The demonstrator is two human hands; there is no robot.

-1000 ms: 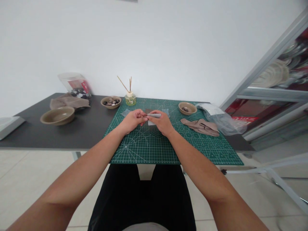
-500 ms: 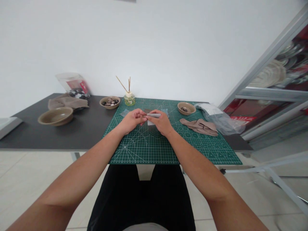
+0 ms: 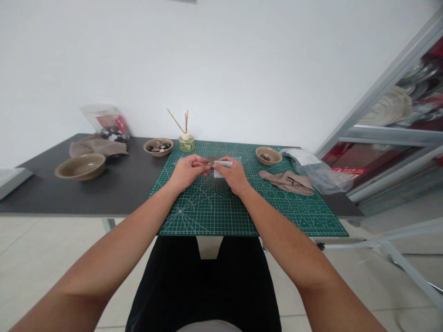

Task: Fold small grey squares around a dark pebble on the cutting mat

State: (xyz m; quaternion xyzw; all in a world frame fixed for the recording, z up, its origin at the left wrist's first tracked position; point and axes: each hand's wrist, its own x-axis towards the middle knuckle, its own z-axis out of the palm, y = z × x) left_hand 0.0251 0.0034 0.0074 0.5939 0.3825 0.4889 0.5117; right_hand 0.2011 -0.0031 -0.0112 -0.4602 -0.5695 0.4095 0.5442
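Observation:
My left hand (image 3: 188, 172) is closed in a pinch, its fingertips close against those of my right hand. Whatever small piece sits between those fingertips is too small to make out. My right hand (image 3: 236, 177) grips a folded grey-white sheet (image 3: 224, 164) between thumb and fingers, and a pale flap of it hangs below the thumb. Both hands are over the far middle of the green cutting mat (image 3: 221, 216). Behind the fingers, a brownish patch and clear plastic are partly hidden.
On the right are a small bowl (image 3: 268, 156) with a few dark stones, a crumpled brown cloth (image 3: 289, 182) and a clear plastic bag (image 3: 320, 173). A bowl of stones (image 3: 158, 147), a reed diffuser (image 3: 187, 142), a large bowl (image 3: 80, 167) and a stone-filled jar (image 3: 105, 122) stand left.
My left hand has shifted slightly left, and its fingertips have drawn a little apart from the right hand's. The folded sheet in my right hand has tilted a little.

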